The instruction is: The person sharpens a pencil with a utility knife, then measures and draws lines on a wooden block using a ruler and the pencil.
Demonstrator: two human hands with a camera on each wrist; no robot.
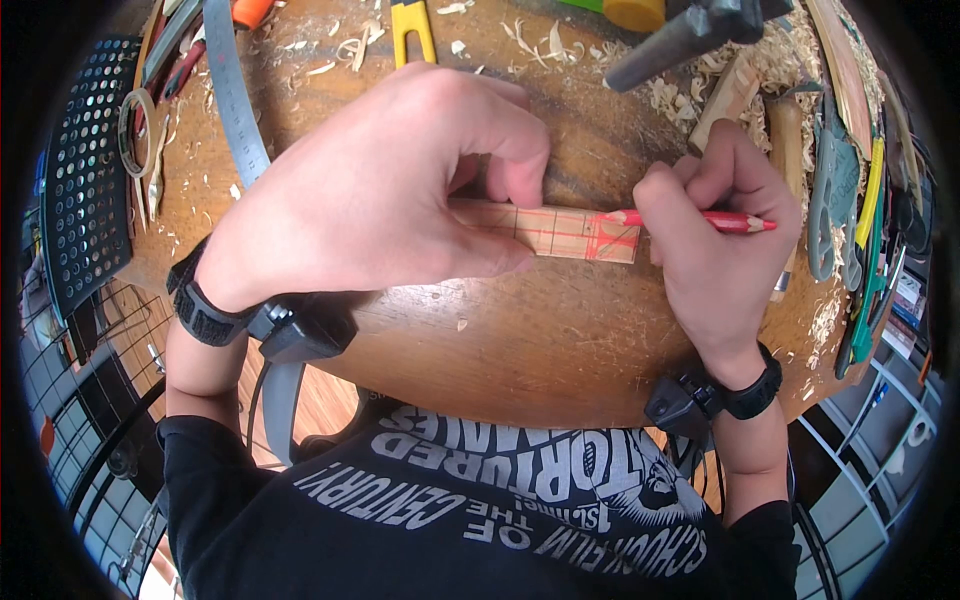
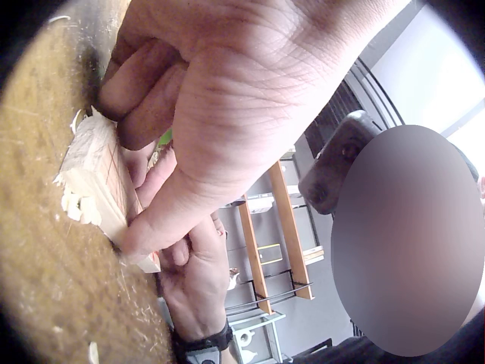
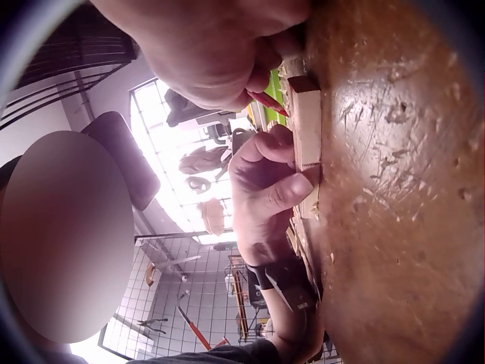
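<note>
A small rectangular wood block (image 1: 565, 235) lies on the brown wooden table, pencilled with grid lines and red marks near its right end. My left hand (image 1: 390, 185) holds it by the long edges, thumb on the near side and curled fingers on the far side; this hand hides the block's left part. In the left wrist view the thumb presses against the block (image 2: 102, 174). My right hand (image 1: 720, 235) pinches a red pencil (image 1: 735, 221), sharpened at both ends, its point over the red-marked end. The right wrist view shows the pencil tip (image 3: 271, 103) beside the block (image 3: 307, 125).
A curved-looking steel ruler (image 1: 235, 100) lies beyond the left hand, near a tape roll (image 1: 137, 120) and a perforated black sheet (image 1: 85, 170). Wood shavings (image 1: 680, 100) surround a dark metal tool (image 1: 690, 45) at the far right. Several hand tools line the right edge.
</note>
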